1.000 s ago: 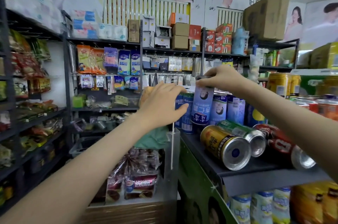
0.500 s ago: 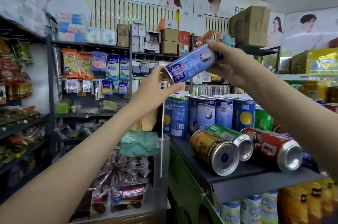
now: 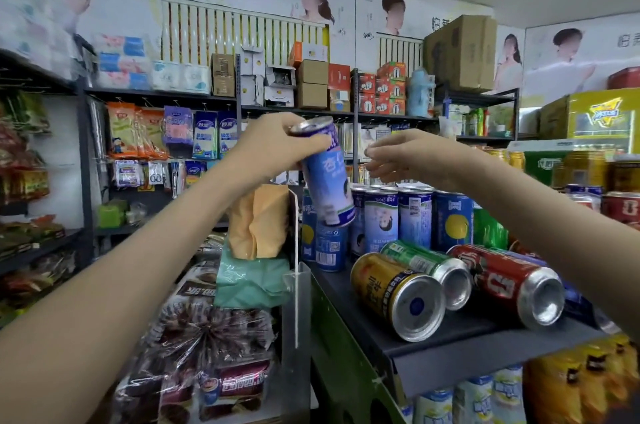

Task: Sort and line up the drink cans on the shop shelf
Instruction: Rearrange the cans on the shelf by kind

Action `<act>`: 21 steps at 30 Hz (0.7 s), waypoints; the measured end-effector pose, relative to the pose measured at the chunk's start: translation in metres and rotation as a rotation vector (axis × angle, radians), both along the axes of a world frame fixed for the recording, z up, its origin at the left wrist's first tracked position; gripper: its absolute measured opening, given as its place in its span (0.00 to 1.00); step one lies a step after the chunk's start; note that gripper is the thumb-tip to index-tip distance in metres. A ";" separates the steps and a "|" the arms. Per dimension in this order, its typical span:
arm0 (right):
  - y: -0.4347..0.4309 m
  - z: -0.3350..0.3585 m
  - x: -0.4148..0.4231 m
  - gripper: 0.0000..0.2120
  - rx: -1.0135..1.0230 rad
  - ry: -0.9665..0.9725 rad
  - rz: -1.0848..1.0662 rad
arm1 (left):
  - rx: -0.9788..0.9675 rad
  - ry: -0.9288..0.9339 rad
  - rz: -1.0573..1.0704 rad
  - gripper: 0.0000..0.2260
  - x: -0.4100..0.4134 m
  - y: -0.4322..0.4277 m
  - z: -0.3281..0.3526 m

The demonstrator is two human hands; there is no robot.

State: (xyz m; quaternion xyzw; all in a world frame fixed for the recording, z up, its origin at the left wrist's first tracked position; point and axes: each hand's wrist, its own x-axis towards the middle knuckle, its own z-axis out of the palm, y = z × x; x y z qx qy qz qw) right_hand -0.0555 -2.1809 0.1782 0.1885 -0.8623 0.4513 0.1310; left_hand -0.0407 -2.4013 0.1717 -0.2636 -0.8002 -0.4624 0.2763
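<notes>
My left hand (image 3: pixel 273 149) grips a tall blue-and-white can (image 3: pixel 327 177) by its top end, holding it tilted above the left end of the dark shelf (image 3: pixel 460 347). To its right my right hand (image 3: pixel 412 158) hovers open and empty, fingers spread, a little apart from the can. Below stand several upright blue cans (image 3: pixel 381 219) in a row. In front of them a gold can (image 3: pixel 394 292), a green can (image 3: pixel 427 269) and a red can (image 3: pixel 509 283) lie on their sides, bottoms facing me.
A clear plastic divider (image 3: pixel 296 285) edges the shelf's left end, with snack bags (image 3: pixel 204 354) below and orange and green cloths (image 3: pixel 258 219) beside it. More red and gold cans (image 3: pixel 620 205) stand at far right. Bottles (image 3: pixel 481 399) fill the shelf underneath.
The blue-and-white can passed from my right hand to my left and swung from lying sideways to nearly upright. My right hand let go and opened.
</notes>
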 end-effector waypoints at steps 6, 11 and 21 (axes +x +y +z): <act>0.005 -0.008 0.005 0.13 0.224 0.051 -0.074 | -0.248 -0.166 0.083 0.26 -0.013 0.018 -0.004; 0.010 -0.013 0.012 0.13 0.309 0.075 -0.068 | -0.426 -0.164 0.236 0.18 -0.021 0.032 -0.008; 0.012 -0.023 0.008 0.15 0.464 0.174 -0.173 | -0.449 -0.299 0.216 0.16 -0.031 0.052 -0.014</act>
